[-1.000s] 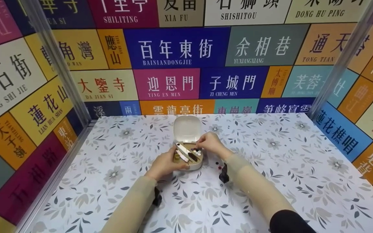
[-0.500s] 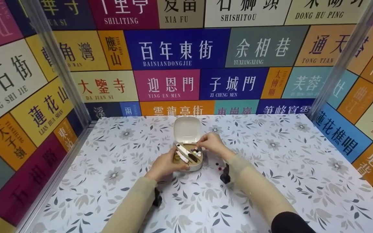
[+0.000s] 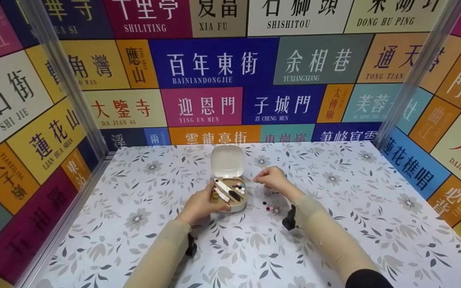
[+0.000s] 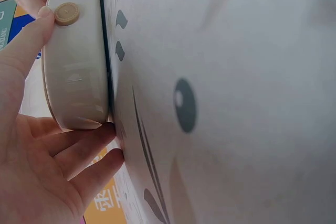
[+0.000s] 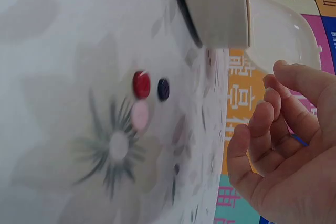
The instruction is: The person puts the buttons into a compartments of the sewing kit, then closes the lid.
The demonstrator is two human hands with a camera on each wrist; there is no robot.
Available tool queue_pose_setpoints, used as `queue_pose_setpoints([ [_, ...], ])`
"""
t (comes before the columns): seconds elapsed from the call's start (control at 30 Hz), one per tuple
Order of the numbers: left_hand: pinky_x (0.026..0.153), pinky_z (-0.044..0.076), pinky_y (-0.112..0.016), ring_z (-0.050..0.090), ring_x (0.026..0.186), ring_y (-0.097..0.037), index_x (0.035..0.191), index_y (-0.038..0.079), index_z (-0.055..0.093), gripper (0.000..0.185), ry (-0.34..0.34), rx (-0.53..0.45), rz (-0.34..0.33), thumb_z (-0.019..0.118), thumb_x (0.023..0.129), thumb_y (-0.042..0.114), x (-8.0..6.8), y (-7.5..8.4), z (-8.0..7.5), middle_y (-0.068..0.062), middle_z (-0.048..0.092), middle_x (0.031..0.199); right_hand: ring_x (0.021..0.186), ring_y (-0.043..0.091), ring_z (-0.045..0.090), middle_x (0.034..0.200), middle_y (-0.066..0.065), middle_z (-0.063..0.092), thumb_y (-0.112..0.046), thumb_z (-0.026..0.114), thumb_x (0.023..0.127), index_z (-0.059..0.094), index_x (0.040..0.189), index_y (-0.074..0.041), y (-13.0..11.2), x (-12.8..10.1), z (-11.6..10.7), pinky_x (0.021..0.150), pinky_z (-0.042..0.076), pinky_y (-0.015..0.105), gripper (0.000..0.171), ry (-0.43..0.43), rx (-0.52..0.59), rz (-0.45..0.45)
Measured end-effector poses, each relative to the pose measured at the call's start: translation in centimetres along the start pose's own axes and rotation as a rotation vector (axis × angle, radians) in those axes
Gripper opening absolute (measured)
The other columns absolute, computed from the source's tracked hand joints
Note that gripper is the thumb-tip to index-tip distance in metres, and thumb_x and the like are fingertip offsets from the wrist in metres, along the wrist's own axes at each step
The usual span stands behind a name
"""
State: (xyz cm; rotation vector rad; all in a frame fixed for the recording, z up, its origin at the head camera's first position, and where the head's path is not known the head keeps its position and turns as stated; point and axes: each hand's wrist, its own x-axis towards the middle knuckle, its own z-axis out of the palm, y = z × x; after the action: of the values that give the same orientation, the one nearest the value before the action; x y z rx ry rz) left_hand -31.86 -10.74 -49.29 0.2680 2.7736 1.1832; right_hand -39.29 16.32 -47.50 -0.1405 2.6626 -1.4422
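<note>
Head view: we are steadying the box (image 3: pixel 230 196) in our curled left hand (image 3: pixel 198 205), while our right hand (image 3: pixel 272 180), loosely curled and seemingly empty, is probably emptying it; next, reaching back in.

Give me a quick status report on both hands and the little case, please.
Left hand grips the open case, lid up. Right hand off to the case's right, fingers loosely curled, nothing seen held. Loose buttons lie on the table beside the case.

Open box (image 3: pixel 229 195) mid-table (image 3: pixel 334 240); lid (image 3: pixel 227 161) behind; 3 buttons (image 3: pixel 269 207) right of box.
</note>
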Motion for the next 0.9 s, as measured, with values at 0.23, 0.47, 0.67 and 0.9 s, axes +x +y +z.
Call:
queue_pose_setpoints([
  [0.23,0.11,0.029,-0.05,0.043,0.131,-0.035,0.156,0.015,0.021,0.116,0.005,0.006,0.002,0.081,0.066,0.058,-0.2,0.1,-0.1,-0.015,0.042,0.148,0.053,0.012,0.05,0.071,0.006,0.064,-0.014,0.074,0.083,0.076,0.088,-0.002,2.5,-1.1,-1.6,0.056,0.048,0.03,0.013,-0.006,0.058,-0.003],
  [0.47,0.11,0.029,-0.05,0.044,0.131,-0.034,0.155,0.015,0.022,0.117,0.003,-0.006,0.0,0.081,0.065,0.059,-0.1,-0.2,0.1,-0.016,0.043,0.147,0.056,0.011,0.051,0.07,0.005,0.065,-0.016,0.076,0.082,0.075,0.087,-0.002,4.2,-2.0,-2.3,0.052,0.044,0.023,0.014,-0.006,0.071,0.036],
  [0.67,0.108,0.033,-0.048,0.048,0.127,-0.035,0.155,0.015,0.023,0.114,0.008,0.031,0.015,0.081,0.067,0.059,0.0,-0.2,0.1,-0.017,0.047,0.144,0.06,0.013,0.051,0.068,0.002,0.061,-0.014,0.074,0.082,0.073,0.09,0.0,5.0,-2.9,-2.6,0.056,0.047,0.026,0.016,-0.024,0.13,0.042],
  [0.9,0.109,0.032,-0.049,0.046,0.128,-0.035,0.155,0.014,0.022,0.114,0.01,0.029,0.01,0.081,0.067,0.057,0.0,0.0,0.1,-0.016,0.045,0.146,0.067,0.016,0.056,0.085,0.009,0.07,-0.013,0.072,0.086,0.073,0.102,0.002,5.3,-3.9,-3.1,0.062,0.051,0.028,0.022,-0.082,0.095,0.005],
])
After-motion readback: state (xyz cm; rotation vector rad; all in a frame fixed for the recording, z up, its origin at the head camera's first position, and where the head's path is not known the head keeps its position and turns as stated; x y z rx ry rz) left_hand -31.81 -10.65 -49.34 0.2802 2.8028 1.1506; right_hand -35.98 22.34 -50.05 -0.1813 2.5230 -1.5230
